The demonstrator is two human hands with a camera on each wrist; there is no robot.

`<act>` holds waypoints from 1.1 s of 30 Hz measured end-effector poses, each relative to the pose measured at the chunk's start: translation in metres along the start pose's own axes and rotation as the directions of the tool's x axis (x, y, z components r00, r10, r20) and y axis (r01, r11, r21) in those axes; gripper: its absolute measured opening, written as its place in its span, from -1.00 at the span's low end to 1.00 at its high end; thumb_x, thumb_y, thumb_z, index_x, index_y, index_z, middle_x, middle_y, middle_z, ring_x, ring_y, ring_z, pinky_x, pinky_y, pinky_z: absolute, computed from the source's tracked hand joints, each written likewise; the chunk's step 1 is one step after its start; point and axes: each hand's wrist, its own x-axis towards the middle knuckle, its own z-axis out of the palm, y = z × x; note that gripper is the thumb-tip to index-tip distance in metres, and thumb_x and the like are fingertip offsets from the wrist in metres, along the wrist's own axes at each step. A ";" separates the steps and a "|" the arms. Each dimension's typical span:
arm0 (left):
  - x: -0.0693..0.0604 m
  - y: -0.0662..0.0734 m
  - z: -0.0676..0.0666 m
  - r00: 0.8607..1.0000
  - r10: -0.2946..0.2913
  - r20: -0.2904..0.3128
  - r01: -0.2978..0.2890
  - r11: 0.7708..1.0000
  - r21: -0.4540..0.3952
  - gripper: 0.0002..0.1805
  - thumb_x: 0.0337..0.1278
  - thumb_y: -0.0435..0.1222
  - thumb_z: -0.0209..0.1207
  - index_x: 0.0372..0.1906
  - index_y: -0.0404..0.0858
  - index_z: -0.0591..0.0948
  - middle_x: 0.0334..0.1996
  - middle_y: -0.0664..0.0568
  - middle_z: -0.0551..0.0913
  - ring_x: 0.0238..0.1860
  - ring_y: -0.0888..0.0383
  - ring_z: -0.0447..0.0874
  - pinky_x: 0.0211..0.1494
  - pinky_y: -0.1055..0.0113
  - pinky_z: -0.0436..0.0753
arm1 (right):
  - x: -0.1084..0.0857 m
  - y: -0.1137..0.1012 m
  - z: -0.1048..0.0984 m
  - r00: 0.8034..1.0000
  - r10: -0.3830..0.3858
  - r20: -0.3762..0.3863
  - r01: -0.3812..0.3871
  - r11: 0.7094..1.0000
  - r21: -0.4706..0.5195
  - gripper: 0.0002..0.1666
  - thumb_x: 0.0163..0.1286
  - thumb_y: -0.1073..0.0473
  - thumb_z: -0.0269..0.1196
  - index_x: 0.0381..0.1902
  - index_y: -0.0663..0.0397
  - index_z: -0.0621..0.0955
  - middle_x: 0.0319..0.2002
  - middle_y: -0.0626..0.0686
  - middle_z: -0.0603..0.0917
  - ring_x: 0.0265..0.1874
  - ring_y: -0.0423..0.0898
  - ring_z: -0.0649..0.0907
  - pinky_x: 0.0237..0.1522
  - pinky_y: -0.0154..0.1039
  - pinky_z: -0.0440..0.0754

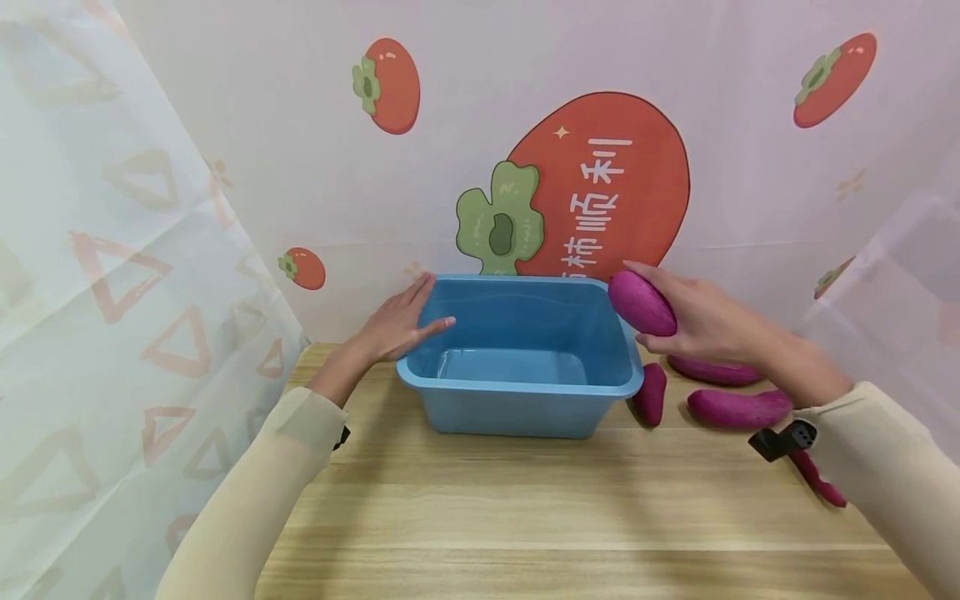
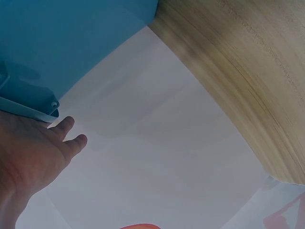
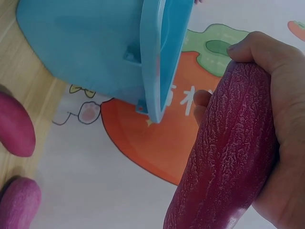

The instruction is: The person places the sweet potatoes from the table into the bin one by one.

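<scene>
A blue plastic basin [image 1: 502, 412] stands on the table, and no items show inside it. My left hand [image 1: 397, 321] rests on its left rim, thumb over the inside and fingers stretched along the edge; the left wrist view shows that hand [image 2: 33, 152] against the rim. My right hand [image 1: 693, 312] grips a purple sweet potato [image 1: 642, 304] above the basin's right rim. Up close, the sweet potato [image 3: 228, 138] has rough, wrinkled skin, with thumb and fingers around it. Its lower end runs out of the right wrist view.
Right of the basin lie more sweet potatoes: a small one [image 1: 651, 396] close beside it, a longer one [image 1: 738, 408], one behind [image 1: 716, 371], and a thin one [image 1: 817, 479] partly under the right sleeve. A printed cloth [image 1: 337, 192] hangs behind the wooden table [image 1: 465, 517].
</scene>
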 end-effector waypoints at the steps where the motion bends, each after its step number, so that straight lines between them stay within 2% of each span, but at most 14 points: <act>1: 0.000 0.000 0.000 1.000 0.001 0.000 -0.001 1.000 0.002 0.07 0.51 0.29 -0.10 0.74 -0.25 -0.22 0.75 -0.12 -0.25 0.74 -0.15 -0.23 0.70 -0.20 -0.04 | 0.001 0.000 0.001 1.000 -0.003 0.006 0.003 1.000 -0.006 0.33 0.02 0.13 0.69 0.65 0.07 0.20 0.09 0.21 0.68 -0.15 0.08 0.72 -0.29 -0.07 0.80; 5: 0.001 0.000 0.001 1.000 0.007 -0.001 -0.007 1.000 0.004 0.07 0.51 0.30 -0.10 0.73 -0.26 -0.22 0.75 -0.13 -0.25 0.74 -0.15 -0.25 0.70 -0.21 -0.05 | 0.006 -0.004 0.003 1.000 0.005 0.029 -0.005 1.000 -0.012 0.34 0.02 0.11 0.69 0.65 0.07 0.19 0.06 0.20 0.70 -0.15 0.08 0.73 -0.27 -0.06 0.81; 11: 0.001 -0.001 0.001 1.000 0.007 0.000 -0.007 1.000 0.008 0.08 0.50 0.30 -0.10 0.73 -0.27 -0.23 0.75 -0.15 -0.25 0.74 -0.17 -0.26 0.70 -0.23 -0.05 | 0.016 -0.007 0.006 0.999 -0.023 0.049 0.022 1.000 0.006 0.32 0.04 0.13 0.68 0.65 0.11 0.18 0.02 0.20 0.71 -0.20 0.07 0.74 -0.28 -0.09 0.81; 18: 0.001 0.000 0.001 1.000 0.005 -0.004 -0.005 1.000 0.007 0.07 0.51 0.28 -0.10 0.73 -0.27 -0.23 0.75 -0.15 -0.24 0.74 -0.17 -0.24 0.70 -0.23 -0.04 | 0.028 -0.011 0.011 0.998 -0.036 0.051 0.034 0.999 0.041 0.31 0.03 0.11 0.68 0.64 0.09 0.21 0.08 0.19 0.70 -0.13 0.08 0.74 -0.24 -0.05 0.83; 28: 0.002 -0.003 0.002 1.000 0.013 -0.008 -0.013 1.000 0.014 0.08 0.50 0.29 -0.10 0.73 -0.28 -0.22 0.75 -0.16 -0.24 0.73 -0.18 -0.24 0.70 -0.23 -0.05 | 0.042 -0.020 0.016 0.996 -0.067 0.065 0.064 0.997 0.047 0.31 0.03 0.09 0.68 0.63 0.14 0.21 0.11 0.20 0.69 -0.05 0.11 0.73 -0.17 0.00 0.83; 33: 0.001 -0.002 0.002 1.000 0.012 -0.009 -0.012 1.000 0.011 0.07 0.50 0.28 -0.08 0.73 -0.28 -0.22 0.75 -0.15 -0.24 0.74 -0.18 -0.23 0.70 -0.23 -0.05 | 0.049 -0.024 0.019 0.995 -0.063 0.071 0.060 0.997 0.045 0.33 0.04 0.07 0.68 0.65 0.11 0.20 0.13 0.19 0.69 -0.02 0.10 0.73 -0.15 0.00 0.83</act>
